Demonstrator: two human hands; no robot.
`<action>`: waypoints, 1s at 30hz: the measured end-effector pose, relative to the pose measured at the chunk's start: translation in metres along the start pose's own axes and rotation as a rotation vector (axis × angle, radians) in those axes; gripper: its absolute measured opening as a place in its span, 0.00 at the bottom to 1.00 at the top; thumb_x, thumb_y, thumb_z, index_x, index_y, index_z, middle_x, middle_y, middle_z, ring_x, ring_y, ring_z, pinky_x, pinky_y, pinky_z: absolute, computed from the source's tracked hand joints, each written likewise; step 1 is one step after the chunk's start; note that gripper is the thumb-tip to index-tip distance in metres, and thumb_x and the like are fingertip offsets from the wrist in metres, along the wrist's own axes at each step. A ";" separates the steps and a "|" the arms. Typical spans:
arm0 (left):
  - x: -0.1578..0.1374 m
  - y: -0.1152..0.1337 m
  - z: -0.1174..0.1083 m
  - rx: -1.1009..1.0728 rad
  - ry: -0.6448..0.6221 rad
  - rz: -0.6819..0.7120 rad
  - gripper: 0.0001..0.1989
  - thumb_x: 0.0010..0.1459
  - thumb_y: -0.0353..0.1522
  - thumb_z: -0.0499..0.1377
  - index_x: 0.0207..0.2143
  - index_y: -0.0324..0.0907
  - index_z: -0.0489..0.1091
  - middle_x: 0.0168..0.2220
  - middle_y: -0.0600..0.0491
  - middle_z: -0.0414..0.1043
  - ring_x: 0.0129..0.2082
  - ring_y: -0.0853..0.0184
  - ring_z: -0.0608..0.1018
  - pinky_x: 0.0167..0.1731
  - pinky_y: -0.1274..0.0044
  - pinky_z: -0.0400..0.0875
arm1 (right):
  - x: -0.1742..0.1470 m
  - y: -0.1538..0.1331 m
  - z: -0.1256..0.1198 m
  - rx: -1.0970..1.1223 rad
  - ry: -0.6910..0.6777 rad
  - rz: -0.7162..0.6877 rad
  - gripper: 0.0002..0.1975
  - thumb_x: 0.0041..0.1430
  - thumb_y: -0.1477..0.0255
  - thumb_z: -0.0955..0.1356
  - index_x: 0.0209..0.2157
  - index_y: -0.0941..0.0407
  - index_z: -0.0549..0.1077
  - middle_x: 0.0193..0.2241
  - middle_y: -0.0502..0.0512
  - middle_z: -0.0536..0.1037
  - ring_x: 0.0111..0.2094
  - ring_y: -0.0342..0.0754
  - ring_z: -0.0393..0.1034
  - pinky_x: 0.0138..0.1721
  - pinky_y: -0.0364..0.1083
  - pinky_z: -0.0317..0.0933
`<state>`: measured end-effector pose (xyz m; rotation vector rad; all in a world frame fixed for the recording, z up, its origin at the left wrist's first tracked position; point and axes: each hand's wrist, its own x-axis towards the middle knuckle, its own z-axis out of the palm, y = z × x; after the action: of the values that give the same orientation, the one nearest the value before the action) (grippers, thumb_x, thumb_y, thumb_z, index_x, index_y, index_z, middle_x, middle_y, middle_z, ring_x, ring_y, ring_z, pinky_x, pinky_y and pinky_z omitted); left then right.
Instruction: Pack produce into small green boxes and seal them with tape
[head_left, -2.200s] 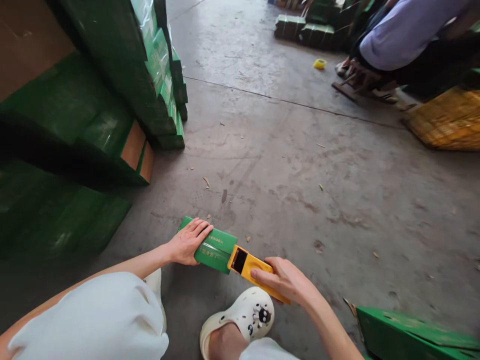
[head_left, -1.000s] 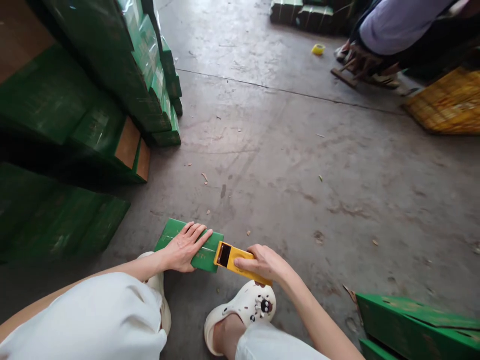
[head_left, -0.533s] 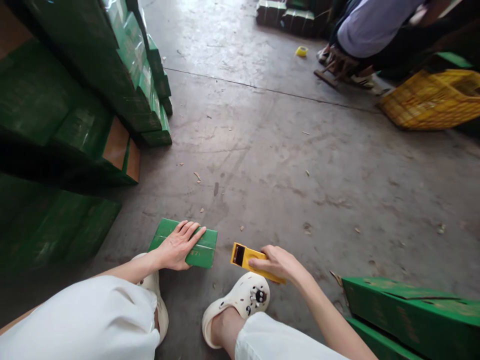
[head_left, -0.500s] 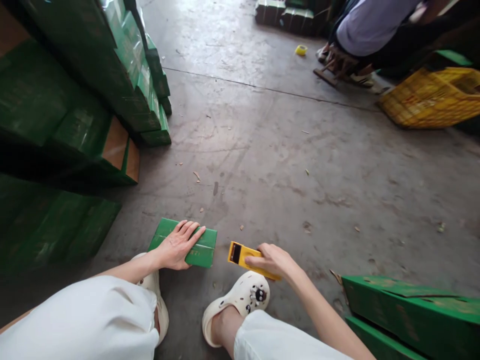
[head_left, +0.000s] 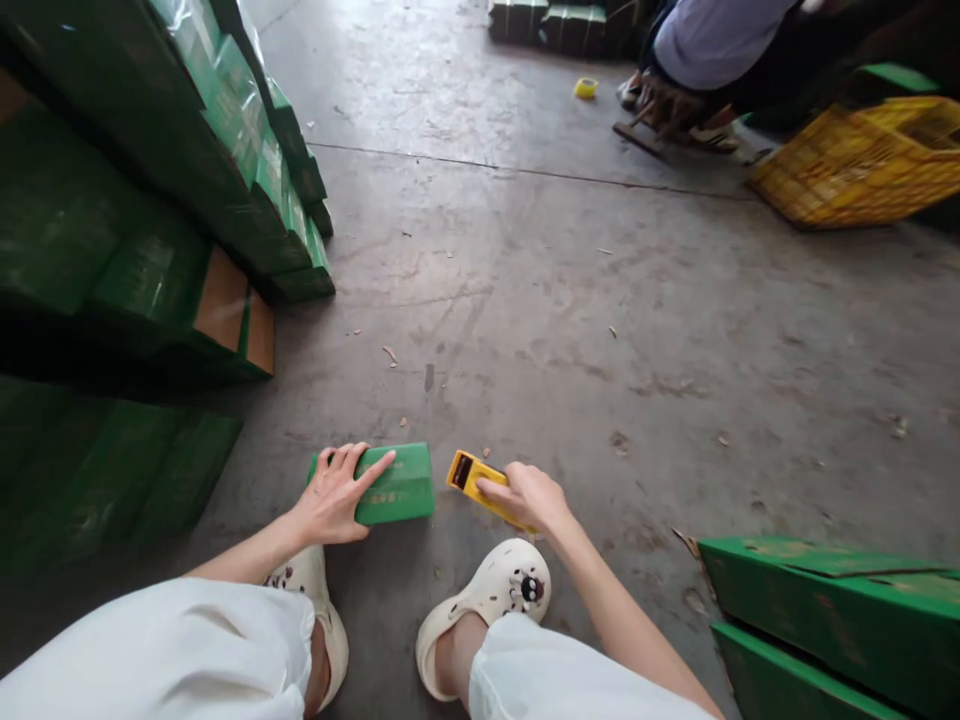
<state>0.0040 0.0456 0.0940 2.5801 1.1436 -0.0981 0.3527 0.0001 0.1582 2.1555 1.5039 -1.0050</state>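
A small green cardboard box (head_left: 405, 485) is near the floor in front of my feet. My left hand (head_left: 337, 495) grips its left part, with the thumb along the near edge and the fingers spread over the top and far side. In my right hand (head_left: 529, 495) is a yellow hand tool (head_left: 480, 488) with a dark rectangular opening at its front end; its exact kind does not show. The front of the tool points toward the box's right end, with a small gap between them.
Stacked green cartons (head_left: 247, 170) rise at the left. More green cartons (head_left: 817, 610) stand at the lower right. A yellow crate (head_left: 855, 170), a seated person (head_left: 712, 45) and a yellow tape roll (head_left: 585, 88) are farther off. My white clogs (head_left: 487, 600) flank the box.
The green box has tilted in my left hand, and a different side of it faces me. My right hand has brought the yellow tool slightly left and farther forward.
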 end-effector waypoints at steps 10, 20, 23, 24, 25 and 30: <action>0.039 0.010 -0.024 -0.345 0.053 -0.229 0.38 0.55 0.44 0.67 0.68 0.52 0.64 0.68 0.43 0.59 0.64 0.46 0.65 0.61 0.55 0.62 | -0.012 -0.009 -0.046 0.637 -0.255 -0.423 0.28 0.57 0.43 0.69 0.30 0.57 0.74 0.23 0.49 0.73 0.24 0.44 0.66 0.23 0.40 0.54; 0.044 0.016 -0.044 -1.979 -0.456 -0.562 0.25 0.53 0.45 0.74 0.46 0.40 0.78 0.43 0.46 0.79 0.38 0.68 0.81 0.39 0.77 0.75 | -0.015 -0.031 -0.028 0.708 -0.339 -0.487 0.26 0.59 0.46 0.69 0.34 0.57 0.76 0.25 0.49 0.74 0.24 0.44 0.69 0.24 0.40 0.59; 0.044 0.016 -0.041 -2.010 -0.395 -0.619 0.22 0.45 0.39 0.79 0.39 0.40 0.77 0.34 0.51 0.78 0.32 0.70 0.80 0.36 0.77 0.75 | -0.017 -0.036 -0.025 0.705 -0.333 -0.462 0.25 0.59 0.47 0.69 0.32 0.56 0.73 0.24 0.48 0.74 0.24 0.44 0.70 0.23 0.40 0.58; 0.043 0.016 -0.040 -1.998 -0.366 -0.635 0.22 0.44 0.39 0.79 0.37 0.39 0.77 0.32 0.52 0.78 0.31 0.70 0.80 0.35 0.77 0.75 | -0.017 -0.038 -0.023 0.708 -0.342 -0.447 0.25 0.59 0.47 0.69 0.33 0.56 0.73 0.25 0.48 0.74 0.24 0.44 0.70 0.23 0.40 0.59; 0.044 0.016 -0.038 -1.974 -0.339 -0.639 0.22 0.43 0.39 0.79 0.36 0.39 0.77 0.32 0.53 0.77 0.30 0.70 0.80 0.35 0.76 0.76 | -0.017 -0.040 -0.020 0.715 -0.355 -0.429 0.25 0.59 0.47 0.70 0.33 0.56 0.73 0.25 0.48 0.74 0.24 0.45 0.70 0.22 0.40 0.59; 0.053 0.012 -0.034 -1.686 -0.154 -0.529 0.22 0.44 0.45 0.77 0.32 0.38 0.77 0.28 0.54 0.76 0.26 0.70 0.76 0.31 0.77 0.72 | -0.019 -0.048 -0.010 0.770 -0.387 -0.335 0.25 0.58 0.46 0.69 0.36 0.56 0.73 0.25 0.48 0.75 0.23 0.46 0.73 0.23 0.41 0.62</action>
<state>0.0463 0.0865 0.1197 0.7742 1.0272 0.3788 0.3091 0.0116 0.1847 1.9582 1.4471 -2.2685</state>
